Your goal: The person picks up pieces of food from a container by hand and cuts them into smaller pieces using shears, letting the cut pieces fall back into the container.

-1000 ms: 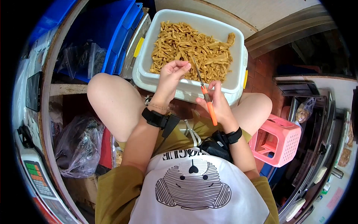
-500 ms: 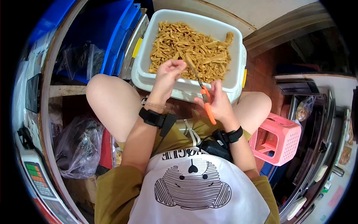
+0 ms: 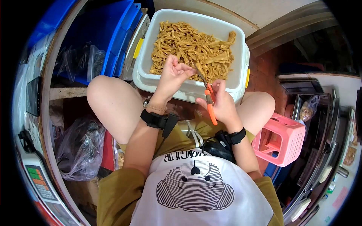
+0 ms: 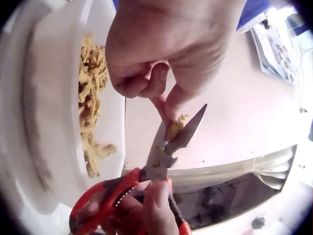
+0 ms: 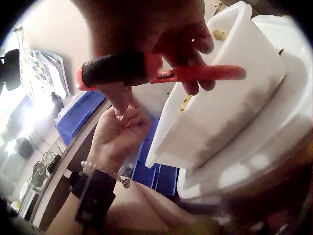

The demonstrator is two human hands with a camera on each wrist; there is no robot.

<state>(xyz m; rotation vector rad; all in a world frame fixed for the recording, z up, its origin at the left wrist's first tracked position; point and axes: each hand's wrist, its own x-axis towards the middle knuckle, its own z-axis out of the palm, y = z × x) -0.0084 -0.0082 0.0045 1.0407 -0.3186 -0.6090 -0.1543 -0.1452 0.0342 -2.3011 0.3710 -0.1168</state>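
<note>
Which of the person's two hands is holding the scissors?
The right hand, curled round the orange handles of the scissors; the left hand only pinches a small yellowish piece between the open blades.

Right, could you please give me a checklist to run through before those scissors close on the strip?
1. Right hand grips the scissors by the orange handles: ok.
2. Blades stand open: ok.
3. Strip pinched by the left hand lies between the blades: ok.
4. Left fingertips clear of the blades: cannot tell, they are close.
5. Cut is over the white tub: ok.
</note>
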